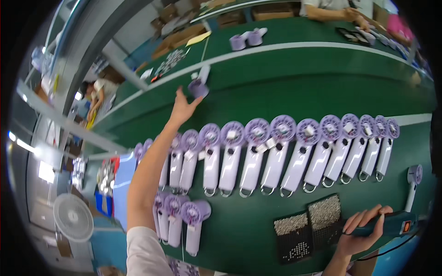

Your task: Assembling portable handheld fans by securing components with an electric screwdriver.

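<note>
My left hand (183,108) reaches far forward over the green belt, thumb and fingers spread. Just beyond its fingertips lies a purple-and-white handheld fan body (198,88); whether they touch it I cannot tell. At the lower right, my right hand (366,227) is wrapped round a teal electric screwdriver (399,223) with a black cord. Beside that hand are two black screw trays, one (325,212) with screws heaped at its top and another (293,237) with some set in holes. A long row of handheld fan bodies (251,168) with metal loops crosses the bench.
More fan bodies (195,216) stand at the lower left, and a single one (413,181) lies at the right edge. A pale rail (294,46) separates the belt from a far bench, where another person's hands (357,18) work. A white fan (73,217) stands left.
</note>
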